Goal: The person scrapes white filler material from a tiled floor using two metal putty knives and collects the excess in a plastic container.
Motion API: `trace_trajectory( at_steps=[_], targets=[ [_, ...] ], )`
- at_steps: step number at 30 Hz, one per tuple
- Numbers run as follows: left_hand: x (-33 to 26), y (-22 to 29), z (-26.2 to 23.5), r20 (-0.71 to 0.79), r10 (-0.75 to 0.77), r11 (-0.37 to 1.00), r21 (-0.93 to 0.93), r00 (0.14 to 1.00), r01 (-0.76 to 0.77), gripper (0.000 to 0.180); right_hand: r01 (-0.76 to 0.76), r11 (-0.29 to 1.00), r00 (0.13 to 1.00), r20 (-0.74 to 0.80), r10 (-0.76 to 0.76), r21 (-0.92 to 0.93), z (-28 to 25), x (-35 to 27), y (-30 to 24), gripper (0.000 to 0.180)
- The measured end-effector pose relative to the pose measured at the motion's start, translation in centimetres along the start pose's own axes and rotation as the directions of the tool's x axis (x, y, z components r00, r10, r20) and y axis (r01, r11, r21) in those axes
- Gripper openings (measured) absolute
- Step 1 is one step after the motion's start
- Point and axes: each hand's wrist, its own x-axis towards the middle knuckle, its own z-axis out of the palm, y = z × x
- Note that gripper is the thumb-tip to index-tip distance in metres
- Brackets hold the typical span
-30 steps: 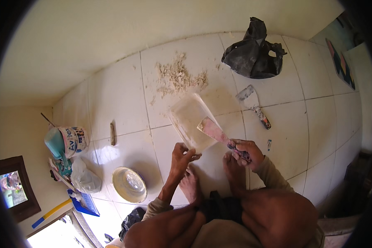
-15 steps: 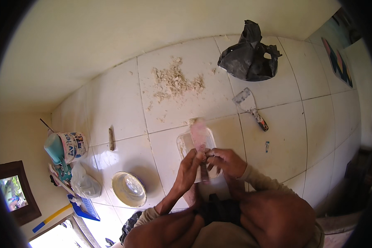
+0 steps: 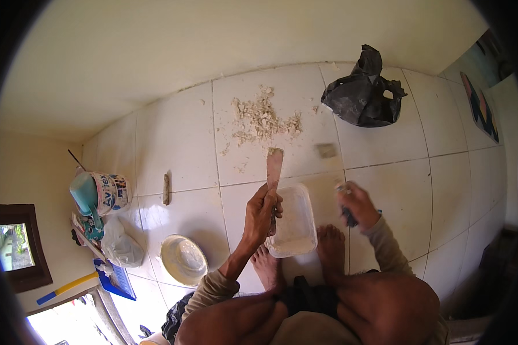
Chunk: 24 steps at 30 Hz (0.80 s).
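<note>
My left hand (image 3: 260, 215) is closed around the handle of a narrow putty knife (image 3: 274, 164); its pinkish blade points away from me, with some paste at the tip. My right hand (image 3: 358, 204) is closed on the dark handle of a wide putty knife (image 3: 326, 150), whose blade is smeared by motion. Between the hands, on the floor in front of my feet, sits a white plastic tray (image 3: 306, 218) with whitish residue inside. The left hand is by the tray's left rim; the right is apart from it, to the right.
Pale scrapings (image 3: 262, 118) lie heaped near the wall. A black plastic bag (image 3: 365, 98) stands at far right. To the left are a stick-like piece (image 3: 166, 188), a round bowl (image 3: 170, 244), a bucket (image 3: 114, 192), a white bag (image 3: 121, 247) and a blue dustpan (image 3: 110, 287).
My right hand has left the narrow putty knife and picked the wide putty knife up off the floor. My left hand keeps the narrow one, now left of the tray. The view has shifted slightly.
</note>
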Motion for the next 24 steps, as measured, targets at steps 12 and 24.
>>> trace_trajectory(
  at_steps=[12, 24],
  targets=[
    [-0.6, 0.0, 0.4, -0.078, 0.055, 0.993, 0.107, 0.995, -0.047, 0.026, -0.215, 0.912, 0.959, 0.253, 0.129, 0.350, 8.7, 2.7, -2.8, 0.037],
    [-0.9, 0.5, -0.7, -0.054, 0.001, 0.997, -0.071, 0.999, -0.005, 0.029, -0.218, 0.925, 0.963, 0.224, 0.151, 0.311, 9.3, 5.9, -3.1, 0.036]
  ],
)
